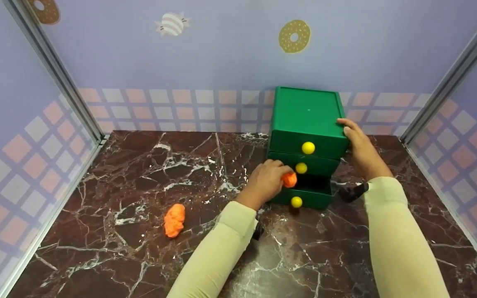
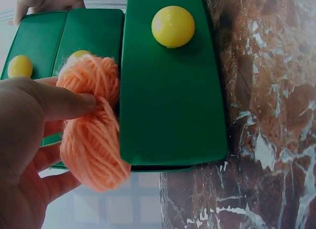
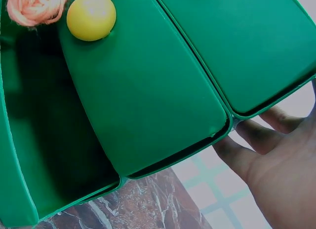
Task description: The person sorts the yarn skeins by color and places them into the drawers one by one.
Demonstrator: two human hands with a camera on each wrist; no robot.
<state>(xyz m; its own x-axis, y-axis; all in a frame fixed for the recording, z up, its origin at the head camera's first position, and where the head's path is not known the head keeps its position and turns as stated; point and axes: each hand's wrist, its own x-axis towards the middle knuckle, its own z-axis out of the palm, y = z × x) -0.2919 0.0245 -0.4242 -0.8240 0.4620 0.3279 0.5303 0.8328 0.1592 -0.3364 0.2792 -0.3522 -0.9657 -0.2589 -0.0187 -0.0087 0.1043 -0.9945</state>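
My left hand [image 1: 266, 182] pinches a small skein of orange yarn [image 2: 94, 125] between thumb and fingers, right over the pulled-out bottom drawer [image 1: 311, 198]. That drawer belongs to a green three-drawer cabinet [image 1: 309, 109] with round yellow knobs; the upper two drawers are pushed in. In the right wrist view the inside of the bottom drawer [image 3: 49, 125] shows dark, with the yarn at its upper end. My right hand [image 1: 362, 149] rests against the cabinet's right side, fingertips at the top edge. A second orange yarn skein [image 1: 174, 220] lies on the table to the left.
The dark red marble-patterned table [image 1: 110, 248] runs back to a lilac wall [image 1: 222, 54] with printed sweets and checks. The cabinet stands close to this back wall. Side panels [image 1: 19, 136] with metal frames bound the table left and right.
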